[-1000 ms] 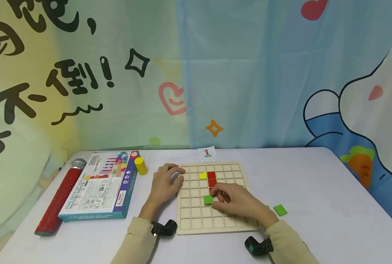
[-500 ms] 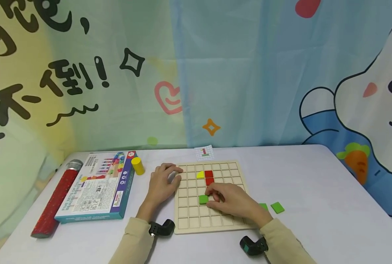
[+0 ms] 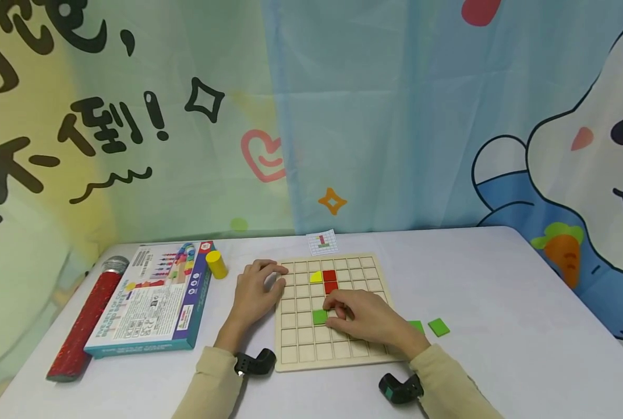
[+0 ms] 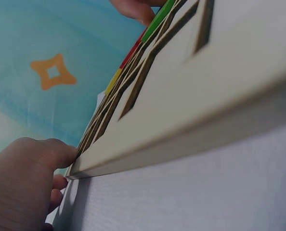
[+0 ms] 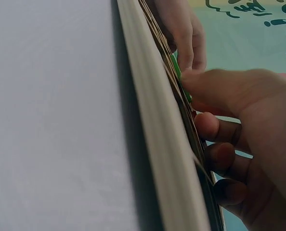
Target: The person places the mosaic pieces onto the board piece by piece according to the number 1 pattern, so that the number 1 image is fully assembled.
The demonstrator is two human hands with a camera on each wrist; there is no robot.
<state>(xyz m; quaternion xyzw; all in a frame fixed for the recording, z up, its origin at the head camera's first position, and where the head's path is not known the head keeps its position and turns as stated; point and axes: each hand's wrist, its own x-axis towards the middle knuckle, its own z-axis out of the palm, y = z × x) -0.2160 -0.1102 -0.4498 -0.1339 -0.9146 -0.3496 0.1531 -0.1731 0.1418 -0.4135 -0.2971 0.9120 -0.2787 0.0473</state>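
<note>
A wooden grid board (image 3: 301,352) lies on the table. My left hand (image 3: 254,294) grips its far left edge, thumb and fingers at the corner in the left wrist view. Over the board's middle, my right hand (image 3: 366,317) has thumb and index finger at the right side of a green square tile (image 3: 319,317), pinching it in its cell. The other fingers curl above the grid. Farther up the board sit a yellow tile (image 3: 315,277) and red tiles (image 3: 329,276) in a column, whose lower end my right hand hides.
Two loose green tiles (image 3: 439,327) lie right of the board, one partly behind the right wrist. A small pattern card (image 3: 322,242) is beyond it. At left are a yellow cylinder (image 3: 216,265), a boxed set (image 3: 149,297) and a red microphone-like tube (image 3: 88,326).
The whole scene shifts slightly left as the head view turns. The green tile now looks flatter in its cell, with the right fingers still beside it. My left hand stays at the board's edge.
</note>
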